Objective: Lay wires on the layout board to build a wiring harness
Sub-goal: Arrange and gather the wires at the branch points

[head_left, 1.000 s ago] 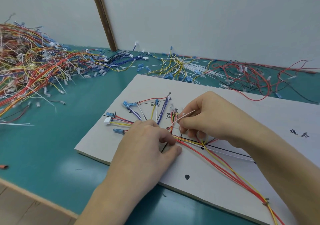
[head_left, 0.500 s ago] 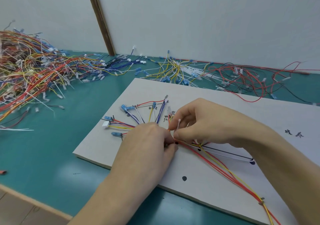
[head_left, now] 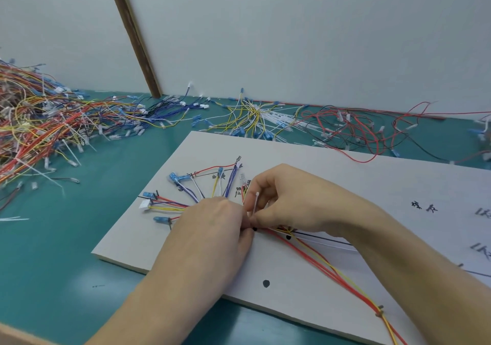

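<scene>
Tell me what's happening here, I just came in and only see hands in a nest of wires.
A person is building a wiring harness on a white layout board. The left hand presses the wire bundle down where the branches fan out, while the right hand pinches a small white cable tie upright at that junction, apparently about to bind it. Loose wires are heaped on the green table behind.

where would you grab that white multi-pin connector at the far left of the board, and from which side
Pinch the white connector across its two flat faces, coming from the left, off the layout board edge. Its wires leave on the right and run under the left hand, and a blue terminal sits just above, so the left end is the open side. Judged from one view.
</scene>
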Action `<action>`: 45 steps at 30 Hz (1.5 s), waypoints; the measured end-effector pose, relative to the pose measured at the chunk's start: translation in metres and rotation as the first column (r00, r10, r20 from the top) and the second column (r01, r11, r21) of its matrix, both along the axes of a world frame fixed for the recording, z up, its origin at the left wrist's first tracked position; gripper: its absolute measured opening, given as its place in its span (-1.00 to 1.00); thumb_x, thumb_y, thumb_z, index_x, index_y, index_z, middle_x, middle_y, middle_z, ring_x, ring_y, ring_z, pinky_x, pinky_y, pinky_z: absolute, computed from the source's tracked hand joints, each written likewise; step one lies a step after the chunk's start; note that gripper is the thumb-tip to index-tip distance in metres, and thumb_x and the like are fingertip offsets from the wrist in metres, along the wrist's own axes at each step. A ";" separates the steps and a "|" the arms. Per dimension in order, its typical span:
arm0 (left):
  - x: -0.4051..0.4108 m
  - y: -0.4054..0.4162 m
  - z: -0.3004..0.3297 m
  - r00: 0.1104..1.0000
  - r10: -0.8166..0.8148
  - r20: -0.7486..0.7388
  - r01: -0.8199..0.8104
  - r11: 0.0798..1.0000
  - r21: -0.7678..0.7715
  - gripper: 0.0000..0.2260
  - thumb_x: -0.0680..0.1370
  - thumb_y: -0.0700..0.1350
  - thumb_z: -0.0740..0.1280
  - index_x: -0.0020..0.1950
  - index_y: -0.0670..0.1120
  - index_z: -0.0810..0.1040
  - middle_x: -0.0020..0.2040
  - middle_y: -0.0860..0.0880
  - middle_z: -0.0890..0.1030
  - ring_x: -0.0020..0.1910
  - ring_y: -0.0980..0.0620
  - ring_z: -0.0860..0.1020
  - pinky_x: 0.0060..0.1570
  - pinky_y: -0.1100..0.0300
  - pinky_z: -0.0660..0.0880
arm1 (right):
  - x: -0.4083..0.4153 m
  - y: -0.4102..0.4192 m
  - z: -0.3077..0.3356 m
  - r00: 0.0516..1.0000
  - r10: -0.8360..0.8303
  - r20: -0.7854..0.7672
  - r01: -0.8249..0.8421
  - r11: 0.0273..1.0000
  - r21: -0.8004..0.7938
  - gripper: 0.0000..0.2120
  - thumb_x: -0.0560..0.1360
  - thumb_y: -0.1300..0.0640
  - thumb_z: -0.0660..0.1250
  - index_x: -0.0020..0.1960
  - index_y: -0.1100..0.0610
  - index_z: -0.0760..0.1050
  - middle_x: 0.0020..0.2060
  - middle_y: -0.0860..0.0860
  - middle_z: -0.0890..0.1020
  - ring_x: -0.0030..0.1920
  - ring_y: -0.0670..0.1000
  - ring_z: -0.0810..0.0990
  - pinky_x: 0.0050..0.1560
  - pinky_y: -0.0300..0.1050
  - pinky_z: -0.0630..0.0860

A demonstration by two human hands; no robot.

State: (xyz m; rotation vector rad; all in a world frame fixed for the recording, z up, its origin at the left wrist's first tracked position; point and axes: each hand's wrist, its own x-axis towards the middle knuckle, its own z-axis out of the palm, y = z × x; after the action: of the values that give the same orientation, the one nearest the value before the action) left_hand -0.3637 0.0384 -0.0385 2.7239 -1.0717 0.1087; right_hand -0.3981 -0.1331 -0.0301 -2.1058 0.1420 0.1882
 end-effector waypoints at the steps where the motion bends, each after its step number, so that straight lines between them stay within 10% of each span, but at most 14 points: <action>1: 0.001 0.001 0.001 1.000 0.001 -0.010 -0.001 1.000 -0.011 -0.76 0.56 0.19 0.29 -0.02 0.10 0.68 -0.15 0.09 0.57 -0.08 0.08 0.55 -0.15 0.14 0.45 | 0.000 0.000 0.000 1.000 -0.002 0.000 0.002 1.000 0.004 -0.87 0.43 0.30 0.50 -0.11 0.10 0.64 -0.28 0.05 0.72 -0.39 -0.13 0.55 -0.32 -0.28 0.47; 13: 0.000 -0.006 0.002 0.996 0.075 -0.050 -0.071 0.995 0.067 -0.80 0.57 0.09 0.27 -0.03 0.05 0.66 -0.14 0.07 0.64 -0.04 0.05 0.60 -0.02 0.08 0.55 | -0.001 0.003 -0.001 0.997 -0.056 -0.044 0.059 0.995 0.085 -0.89 0.42 0.36 0.46 -0.08 0.21 0.63 -0.34 0.02 0.66 -0.34 -0.05 0.53 -0.24 -0.18 0.45; 20: 0.006 -0.005 0.004 0.982 -0.180 0.057 0.162 0.959 0.232 -0.72 0.70 0.10 0.07 0.21 0.07 0.53 0.07 0.09 0.49 0.15 0.03 0.56 -0.02 0.15 0.40 | -0.001 0.003 0.002 0.998 -0.046 -0.032 0.046 0.999 0.017 -0.91 0.42 0.32 0.47 -0.12 0.17 0.67 -0.35 0.02 0.68 -0.37 -0.03 0.59 -0.33 -0.20 0.52; 26: 0.037 0.028 0.008 0.885 -0.416 -0.210 0.425 0.905 -0.004 -0.85 0.55 0.13 0.43 0.10 0.21 0.69 -0.04 0.18 0.54 -0.09 0.39 0.45 -0.17 0.44 0.32 | 0.000 0.003 0.002 0.998 -0.051 -0.027 0.051 0.999 0.007 -0.88 0.44 0.33 0.46 -0.11 0.15 0.67 -0.41 -0.05 0.65 -0.43 -0.08 0.58 -0.40 -0.27 0.49; 45: 0.074 0.013 0.018 0.725 -0.542 -0.425 0.602 0.799 0.007 -0.81 0.47 0.06 0.56 0.08 0.17 0.74 -0.10 0.17 0.60 -0.13 0.24 0.55 -0.21 0.43 0.37 | 0.001 0.002 0.000 0.998 -0.046 -0.042 0.048 0.998 0.046 -0.91 0.45 0.34 0.48 -0.11 0.17 0.66 -0.35 0.04 0.67 -0.42 -0.06 0.58 -0.41 -0.29 0.47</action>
State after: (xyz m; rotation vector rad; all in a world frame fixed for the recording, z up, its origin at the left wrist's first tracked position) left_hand -0.2896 0.0515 -0.0201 2.2209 -1.7656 -0.6294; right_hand -0.3975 -0.1308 -0.0297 -2.0506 0.2097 0.2046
